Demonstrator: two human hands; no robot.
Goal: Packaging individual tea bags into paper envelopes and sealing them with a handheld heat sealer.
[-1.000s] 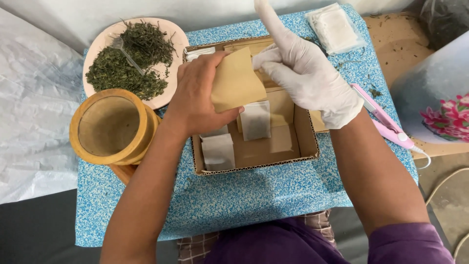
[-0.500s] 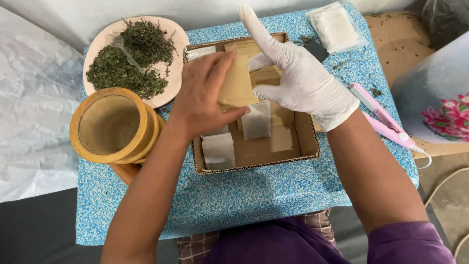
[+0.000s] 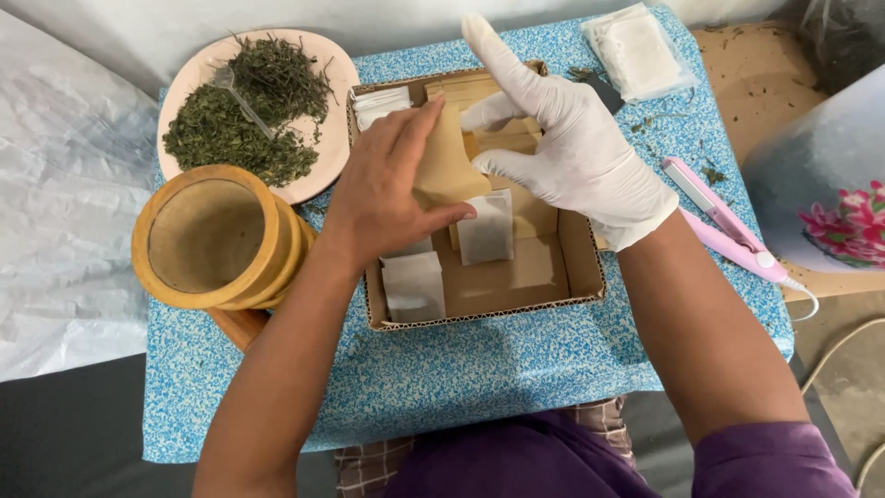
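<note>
My bare left hand [image 3: 383,189] holds a tan paper envelope [image 3: 447,171] over a shallow cardboard box [image 3: 576,267]. My right hand [image 3: 567,148], in a white glove, pinches the envelope's right edge with thumb and middle fingers, its index finger pointing up. A white tea bag [image 3: 486,228] hangs just under the envelope. A second white tea bag [image 3: 413,286] lies in the box's near left corner. More tan envelopes [image 3: 502,138] and white bags [image 3: 380,101] are stacked at the box's far end.
A pink plate of dried green herbs [image 3: 249,115] sits at the far left, with a round wooden sieve [image 3: 212,240] in front of it. A packet of white bags [image 3: 641,46] lies far right. A pink sealing tool [image 3: 724,221] rests on the blue speckled table's [image 3: 479,369] right edge.
Both hands have shifted the envelope slightly down and toward me over the box. The gloved fingers have closed further onto its edge, and the white tea bag now shows below it.
</note>
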